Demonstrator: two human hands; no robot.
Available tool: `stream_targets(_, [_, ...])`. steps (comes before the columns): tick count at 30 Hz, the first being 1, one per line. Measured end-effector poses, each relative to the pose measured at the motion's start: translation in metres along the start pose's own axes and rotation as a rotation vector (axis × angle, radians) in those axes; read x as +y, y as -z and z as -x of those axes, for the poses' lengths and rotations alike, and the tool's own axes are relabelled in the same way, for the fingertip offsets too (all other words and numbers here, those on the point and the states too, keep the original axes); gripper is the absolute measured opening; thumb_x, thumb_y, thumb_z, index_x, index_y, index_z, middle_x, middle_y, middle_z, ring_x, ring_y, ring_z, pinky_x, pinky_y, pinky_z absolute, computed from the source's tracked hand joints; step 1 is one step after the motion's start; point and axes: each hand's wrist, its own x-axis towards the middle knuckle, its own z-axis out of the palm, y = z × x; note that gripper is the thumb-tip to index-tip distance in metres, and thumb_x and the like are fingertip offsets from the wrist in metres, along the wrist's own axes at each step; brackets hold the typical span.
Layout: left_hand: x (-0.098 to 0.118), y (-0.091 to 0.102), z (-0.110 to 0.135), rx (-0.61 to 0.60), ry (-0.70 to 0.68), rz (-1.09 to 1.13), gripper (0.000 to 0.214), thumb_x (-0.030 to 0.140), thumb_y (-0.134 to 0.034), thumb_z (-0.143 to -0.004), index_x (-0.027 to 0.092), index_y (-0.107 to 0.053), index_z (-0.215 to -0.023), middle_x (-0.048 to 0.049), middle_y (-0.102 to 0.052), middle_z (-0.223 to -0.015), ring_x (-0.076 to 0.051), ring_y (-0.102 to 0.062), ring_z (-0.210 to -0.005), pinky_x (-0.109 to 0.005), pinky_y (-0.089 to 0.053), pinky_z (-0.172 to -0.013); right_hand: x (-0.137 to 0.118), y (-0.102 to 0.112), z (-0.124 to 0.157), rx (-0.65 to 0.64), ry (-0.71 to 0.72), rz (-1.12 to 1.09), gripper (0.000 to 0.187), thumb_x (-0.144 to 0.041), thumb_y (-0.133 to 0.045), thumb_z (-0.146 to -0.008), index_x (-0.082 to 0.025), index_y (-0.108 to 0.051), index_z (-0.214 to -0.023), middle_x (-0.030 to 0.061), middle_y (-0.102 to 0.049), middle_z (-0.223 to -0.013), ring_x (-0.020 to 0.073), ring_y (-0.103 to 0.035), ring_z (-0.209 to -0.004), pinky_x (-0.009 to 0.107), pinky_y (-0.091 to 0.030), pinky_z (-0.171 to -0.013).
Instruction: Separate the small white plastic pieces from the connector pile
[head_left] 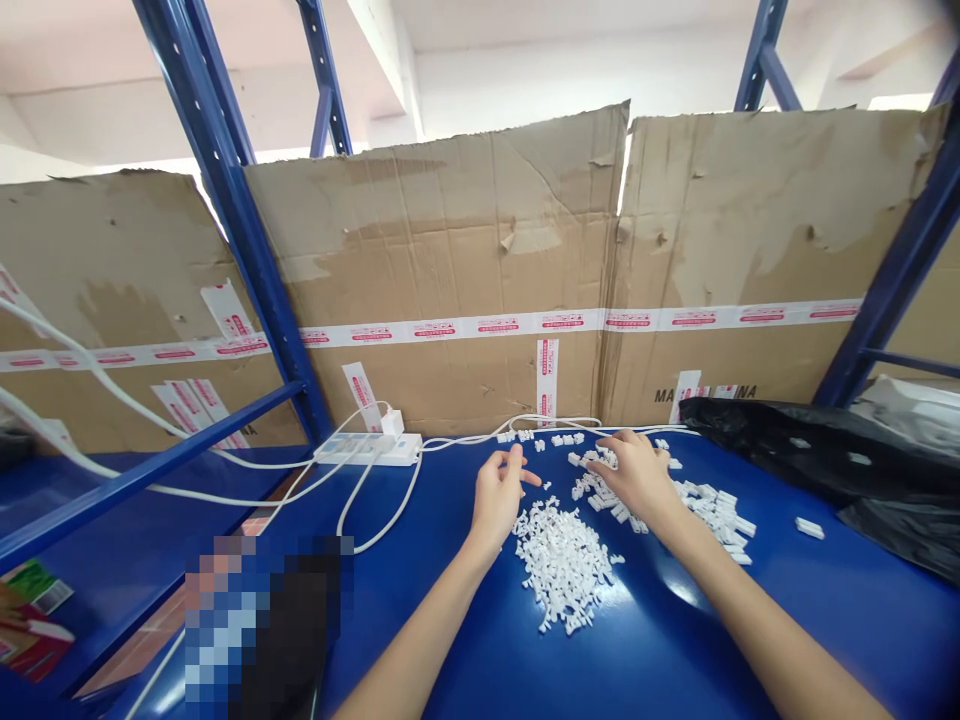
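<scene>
Over the blue table, my left hand (496,497) is raised just beyond a heap of tiny white plastic pieces (564,560). Its thumb points up, a finger stretches to the right, and nothing shows between them. My right hand (634,472) reaches down over a pile of larger white plastic blocks (716,515), with thumb and fingers apart among the blocks at the pile's left part. The palm hides some of the blocks. A short row of similar white pieces (568,439) lies at the back of the table.
Cardboard sheets (450,260) stand behind the table between blue metal posts (255,240). At the back left is a white power strip (409,450) with several cables. A black plastic bag (780,455) lies at right, near one separate white block (809,527).
</scene>
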Motion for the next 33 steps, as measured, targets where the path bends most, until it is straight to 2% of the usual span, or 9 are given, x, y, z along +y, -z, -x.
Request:
stream_targets(3, [-0.005,-0.002,0.000,-0.011,-0.019,-0.022,0.053,0.067,-0.046,-0.086,0.015,-0.058,-0.085,-0.0096,-0.071,-0.068,-0.012,-0.050,-0.050,-0.024,-0.035,-0.054,-0.004,-0.017,-0.008,-0.046,0.079,-0.004,0.019,-0.033,-0.059,-0.088,-0.019,-0.072,-0.091,0.0118,-0.064,-0.101,0.0312,-0.056,-0.100,0.043,-0.037,-0.079])
stream_targets(6, [-0.008,-0.005,0.000,-0.028,-0.026,-0.009,0.051,0.065,-0.049,-0.085,0.015,-0.059,-0.084,-0.0094,-0.071,-0.068,-0.011,-0.048,-0.049,-0.023,-0.032,-0.051,-0.011,-0.030,-0.013,-0.114,0.091,-0.025,0.019,-0.026,-0.058,-0.088,-0.018,-0.071,-0.077,0.0096,-0.064,-0.094,0.0298,-0.056,-0.100,0.043,-0.036,-0.081])
stream_targets(8, [-0.010,-0.006,-0.001,-0.035,-0.022,0.019,0.050,0.064,-0.052,-0.084,0.015,-0.059,-0.083,-0.0092,-0.071,-0.068,-0.010,-0.046,-0.048,-0.023,-0.031,-0.050,-0.014,-0.032,-0.013,-0.106,0.114,-0.067,0.021,-0.023,-0.055,-0.088,-0.018,-0.069,-0.074,0.0085,-0.064,-0.091,0.0283,-0.057,-0.098,0.043,-0.035,-0.083])
stream_targets(13, [-0.006,-0.005,0.001,-0.055,0.039,0.081,0.051,0.063,-0.061,-0.078,0.013,-0.064,-0.086,-0.0112,-0.072,-0.074,-0.011,-0.050,-0.051,-0.022,-0.034,-0.050,-0.031,-0.011,-0.001,0.043,0.248,-0.371,0.024,-0.034,-0.052,-0.094,-0.020,-0.072,-0.091,0.0086,-0.067,-0.096,0.0242,-0.061,-0.091,0.042,-0.040,-0.083])
stream_targets(18, [0.005,-0.006,0.008,-0.295,0.206,0.397,0.058,0.064,-0.066,-0.075,0.009,-0.069,-0.093,-0.0140,-0.072,-0.086,-0.015,-0.064,-0.071,-0.025,-0.046,-0.066,-0.067,0.005,0.020,0.186,0.280,-0.621,0.019,-0.033,-0.057,-0.093,-0.026,-0.074,-0.099,0.0075,-0.067,-0.098,0.0238,-0.060,-0.094,0.041,-0.045,-0.083])
stream_targets(22, [0.008,-0.004,0.009,-0.279,0.256,0.609,0.045,0.048,-0.080,-0.070,0.009,-0.072,-0.091,-0.0103,-0.072,-0.082,-0.013,-0.064,-0.076,-0.025,-0.048,-0.077,-0.078,0.007,0.025,0.149,0.335,-0.718,0.018,-0.024,-0.057,-0.092,-0.026,-0.075,-0.095,0.0072,-0.066,-0.099,0.0227,-0.059,-0.093,0.041,-0.048,-0.081])
stream_targets(25, [0.009,-0.002,0.007,-0.234,0.290,0.655,0.036,0.036,-0.084,-0.067,0.010,-0.074,-0.089,-0.0078,-0.071,-0.081,-0.011,-0.063,-0.075,-0.023,-0.047,-0.077,-0.077,0.009,0.024,0.159,0.339,-0.746,0.018,-0.021,-0.058,-0.091,-0.026,-0.074,-0.095,0.0071,-0.066,-0.099,0.0228,-0.059,-0.094,0.041,-0.049,-0.083])
stream_targets(30, [0.012,0.001,0.009,-0.285,0.290,0.558,0.036,0.039,-0.081,-0.071,0.010,-0.075,-0.092,-0.0109,-0.073,-0.088,-0.012,-0.064,-0.079,-0.022,-0.045,-0.075,-0.075,0.012,0.026,0.175,0.347,-0.756,0.033,-0.015,-0.057,-0.090,-0.027,-0.066,-0.120,0.0060,-0.067,-0.096,0.0217,-0.059,-0.092,0.040,-0.050,-0.083])
stream_targets(33, [0.013,0.003,0.009,-0.290,0.306,0.499,0.038,0.042,-0.082,-0.069,0.010,-0.075,-0.088,-0.0108,-0.073,-0.084,-0.013,-0.064,-0.076,-0.022,-0.044,-0.072,-0.074,0.010,0.027,0.129,0.341,-0.783,0.037,-0.014,-0.055,-0.090,-0.027,-0.063,-0.124,0.0050,-0.066,-0.091,0.0204,-0.059,-0.087,0.037,-0.050,-0.078])
